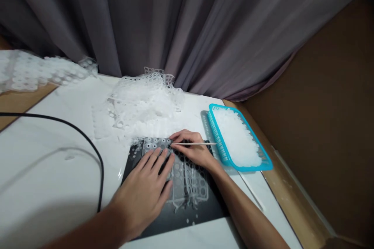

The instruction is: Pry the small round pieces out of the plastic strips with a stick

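Stick, one, between fingertips.

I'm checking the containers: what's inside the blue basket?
The blue basket holds a heap of white pieces, too blurred to identify; the heap covers whatever lies beneath.

The basket is turquoise, the mat black, the tabletop white, the curtain grey-purple; circles pattern the translucent sheet.

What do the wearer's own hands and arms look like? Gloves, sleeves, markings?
Left hand and right hand are both five-fingered human hands, ungloved. Wrists and visible forearms are bare: no sleeves, watch or bracelet. No rings or markings show, though some right fingers are partly hidden.
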`<move>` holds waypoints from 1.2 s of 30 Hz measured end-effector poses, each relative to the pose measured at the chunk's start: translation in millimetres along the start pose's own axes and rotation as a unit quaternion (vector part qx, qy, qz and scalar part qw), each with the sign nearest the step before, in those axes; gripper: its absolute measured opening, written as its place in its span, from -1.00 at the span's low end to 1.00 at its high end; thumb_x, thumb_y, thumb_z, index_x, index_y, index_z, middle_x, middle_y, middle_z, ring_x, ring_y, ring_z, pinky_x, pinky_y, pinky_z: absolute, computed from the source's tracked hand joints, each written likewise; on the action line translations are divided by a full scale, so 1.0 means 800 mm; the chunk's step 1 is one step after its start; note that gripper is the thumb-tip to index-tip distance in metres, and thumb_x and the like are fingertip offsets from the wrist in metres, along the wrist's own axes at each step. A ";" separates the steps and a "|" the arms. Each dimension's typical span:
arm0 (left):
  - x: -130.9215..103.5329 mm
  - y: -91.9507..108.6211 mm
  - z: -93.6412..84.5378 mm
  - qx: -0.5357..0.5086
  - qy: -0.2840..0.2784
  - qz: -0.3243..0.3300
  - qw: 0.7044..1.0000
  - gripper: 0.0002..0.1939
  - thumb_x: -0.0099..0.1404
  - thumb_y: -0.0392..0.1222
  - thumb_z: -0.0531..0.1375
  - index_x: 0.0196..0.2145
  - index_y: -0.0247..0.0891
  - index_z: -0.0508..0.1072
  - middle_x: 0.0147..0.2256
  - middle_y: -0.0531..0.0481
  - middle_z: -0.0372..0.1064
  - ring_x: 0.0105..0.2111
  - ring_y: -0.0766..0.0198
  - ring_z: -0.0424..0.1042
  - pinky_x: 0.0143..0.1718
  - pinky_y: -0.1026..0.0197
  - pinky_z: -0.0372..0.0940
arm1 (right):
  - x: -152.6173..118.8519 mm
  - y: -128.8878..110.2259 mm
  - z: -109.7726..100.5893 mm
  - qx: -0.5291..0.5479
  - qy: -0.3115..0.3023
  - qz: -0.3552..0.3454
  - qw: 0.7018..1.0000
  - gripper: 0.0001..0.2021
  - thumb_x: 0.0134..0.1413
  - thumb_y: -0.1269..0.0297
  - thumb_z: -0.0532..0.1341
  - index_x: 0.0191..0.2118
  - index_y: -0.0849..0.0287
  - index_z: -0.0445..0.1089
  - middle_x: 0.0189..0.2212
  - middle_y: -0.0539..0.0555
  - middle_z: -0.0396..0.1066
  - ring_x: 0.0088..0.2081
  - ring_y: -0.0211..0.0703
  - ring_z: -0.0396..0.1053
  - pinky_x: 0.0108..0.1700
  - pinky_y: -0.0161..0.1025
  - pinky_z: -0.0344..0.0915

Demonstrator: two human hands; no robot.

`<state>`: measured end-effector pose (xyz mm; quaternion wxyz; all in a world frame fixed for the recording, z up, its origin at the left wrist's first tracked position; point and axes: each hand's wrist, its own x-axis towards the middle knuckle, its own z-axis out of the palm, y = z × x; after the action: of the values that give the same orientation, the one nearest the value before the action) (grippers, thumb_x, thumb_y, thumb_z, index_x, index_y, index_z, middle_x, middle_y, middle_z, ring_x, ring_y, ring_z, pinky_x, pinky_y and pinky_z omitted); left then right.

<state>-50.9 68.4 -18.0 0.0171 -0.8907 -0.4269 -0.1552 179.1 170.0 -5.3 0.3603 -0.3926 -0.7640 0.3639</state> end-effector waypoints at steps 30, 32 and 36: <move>0.002 -0.010 0.004 -0.021 -0.001 0.024 0.999 -0.35 0.61 -0.04 0.07 0.53 -0.32 0.20 0.55 -0.23 0.04 0.56 -0.10 0.03 0.56 -0.18 -0.01 | 0.018 -0.024 -0.002 0.037 0.172 0.073 0.982 -0.77 0.28 0.17 0.44 -0.40 0.11 0.58 -0.21 0.13 0.71 -0.18 -0.01 0.66 -0.15 -0.15 0.55; 0.001 -0.010 0.003 -0.024 0.001 0.025 0.999 -0.34 0.62 -0.03 0.05 0.55 -0.31 0.16 0.56 -0.23 0.03 0.57 -0.10 0.00 0.56 -0.19 0.00 | 0.010 -0.031 -0.034 0.016 0.234 0.063 0.970 -0.74 0.27 0.13 0.44 -0.41 0.11 0.55 -0.20 0.15 0.71 -0.17 0.01 0.66 -0.16 -0.14 0.57; -0.002 -0.009 0.001 -0.031 0.016 0.017 0.999 -0.33 0.63 -0.04 0.03 0.58 -0.25 0.08 0.58 -0.23 -0.04 0.59 -0.09 -0.08 0.55 -0.20 0.04 | -0.021 -0.041 -0.136 -0.243 0.342 0.068 0.905 -0.75 0.25 0.02 0.43 -0.29 0.11 0.63 -0.15 0.19 0.71 -0.15 0.09 0.66 -0.15 -0.07 0.57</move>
<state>-57.6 71.8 -19.8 -0.0007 -0.8953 -0.4064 -0.1826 266.2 171.0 69.7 0.4673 -0.6193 -0.6301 0.0338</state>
